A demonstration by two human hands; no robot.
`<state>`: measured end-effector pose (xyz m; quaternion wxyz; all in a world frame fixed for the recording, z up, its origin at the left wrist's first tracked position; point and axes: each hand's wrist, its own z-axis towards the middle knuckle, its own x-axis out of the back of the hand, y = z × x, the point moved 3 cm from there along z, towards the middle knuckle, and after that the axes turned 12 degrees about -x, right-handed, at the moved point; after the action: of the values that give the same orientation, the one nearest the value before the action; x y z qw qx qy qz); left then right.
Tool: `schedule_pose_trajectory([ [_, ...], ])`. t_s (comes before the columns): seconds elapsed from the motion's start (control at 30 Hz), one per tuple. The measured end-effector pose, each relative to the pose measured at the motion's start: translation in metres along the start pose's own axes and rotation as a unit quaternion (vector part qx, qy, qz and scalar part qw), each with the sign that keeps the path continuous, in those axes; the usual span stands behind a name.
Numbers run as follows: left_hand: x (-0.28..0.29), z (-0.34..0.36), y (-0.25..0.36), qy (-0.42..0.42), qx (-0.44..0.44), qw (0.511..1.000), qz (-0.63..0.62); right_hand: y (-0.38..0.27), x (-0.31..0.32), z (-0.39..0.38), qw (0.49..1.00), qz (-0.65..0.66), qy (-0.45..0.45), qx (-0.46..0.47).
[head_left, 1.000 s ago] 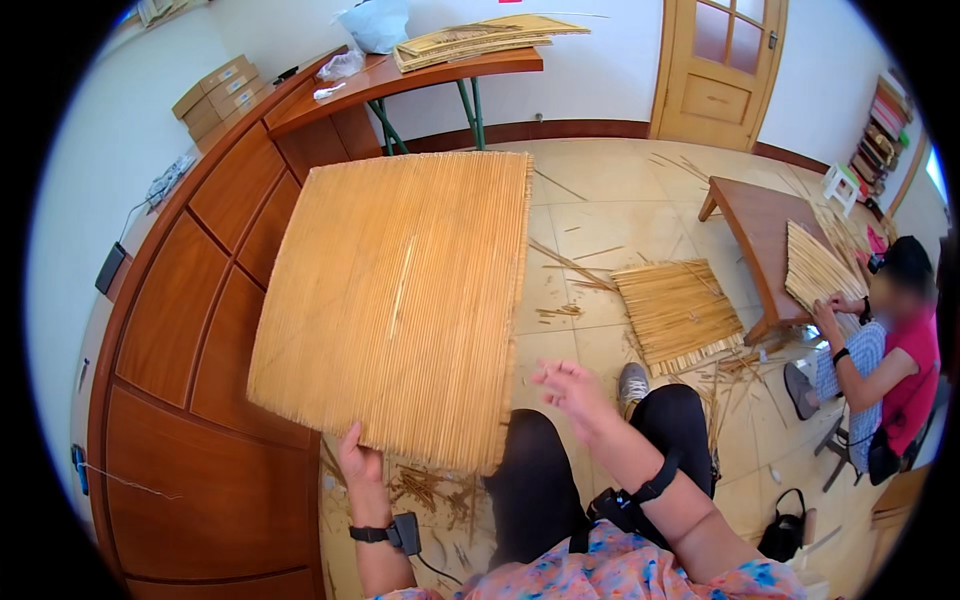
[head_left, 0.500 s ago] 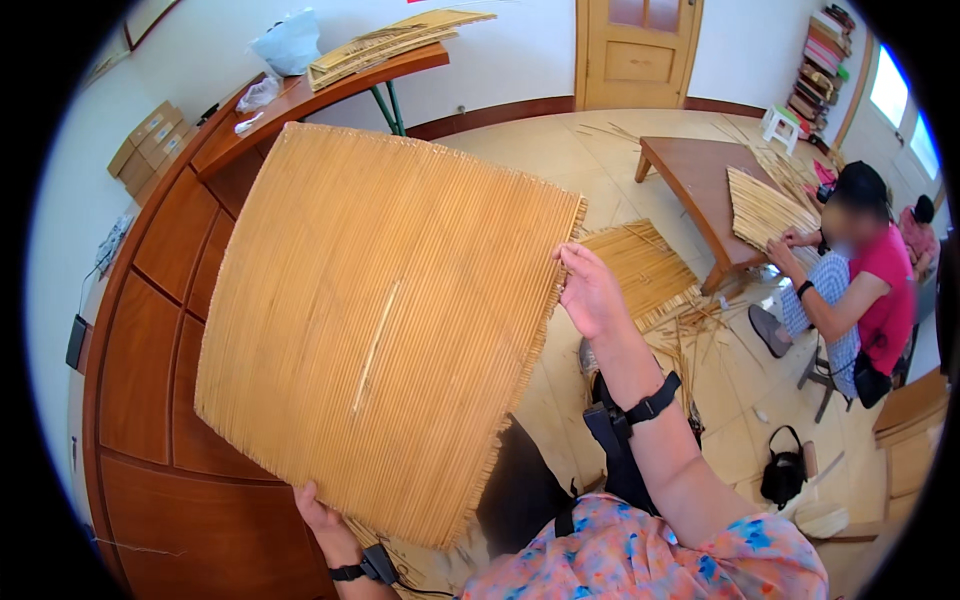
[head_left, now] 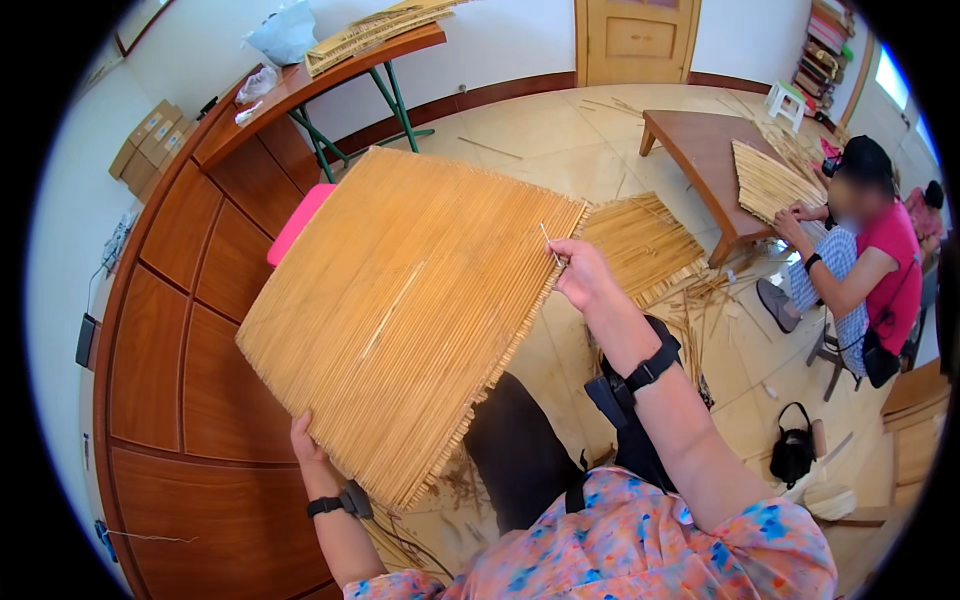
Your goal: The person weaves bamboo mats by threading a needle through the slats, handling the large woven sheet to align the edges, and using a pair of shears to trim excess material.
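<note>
A large, stiff mat (head_left: 400, 300) of straight yellow-brown stalks is held up tilted in front of me. My left hand (head_left: 307, 440) grips its lower left edge, the fingers mostly hidden behind it. My right hand (head_left: 583, 272) pinches its right edge near the upper right corner. A thin, pale, needle-like piece (head_left: 547, 236) sticks up from the right fingertips; its exact kind is too small to tell. One lighter stalk shows as a pale streak in the middle of the mat. Frayed stalk ends line the right edge.
Another stalk mat (head_left: 645, 250) lies on the floor at right, amid loose stalks. Beyond it, a co-worker (head_left: 890, 270) handles a mat at a low brown table (head_left: 690, 170). A pink stool (head_left: 300, 222) peeks out behind my mat. More mats lie on the high table (head_left: 420, 40).
The mat has tipped flatter, its left side moving right, uncovering the pink stool and table legs. My left hand has risen. The thin pale piece now shows at my right fingertips.
</note>
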<state>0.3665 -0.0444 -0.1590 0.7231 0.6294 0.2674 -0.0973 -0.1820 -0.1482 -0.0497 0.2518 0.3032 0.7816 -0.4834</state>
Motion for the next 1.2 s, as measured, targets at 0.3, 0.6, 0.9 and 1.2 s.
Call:
schedule_pose_trajectory([
  [0.3, -0.054, -0.007, 0.013, 0.047, 0.062, 0.994, -0.078, 0.017, 0.008, 0.014, 0.996, 0.042, 0.066, -0.050],
  [0.6, -0.074, -0.142, -0.084, 0.055, 0.130, 0.990, -0.022, 0.059, -0.013, -0.006, 0.990, 0.123, 0.061, -0.036],
  [0.9, -0.158, -0.131, -0.074, 0.246, 0.019, 0.948, -0.202, 0.104, -0.001, -0.034, 0.997, 0.024, 0.019, -0.073],
  [1.2, -0.090, -0.088, -0.070, 0.219, -0.060, 0.957, -0.181, 0.099, 0.032, -0.064, 0.982, -0.161, 0.071, -0.070],
])
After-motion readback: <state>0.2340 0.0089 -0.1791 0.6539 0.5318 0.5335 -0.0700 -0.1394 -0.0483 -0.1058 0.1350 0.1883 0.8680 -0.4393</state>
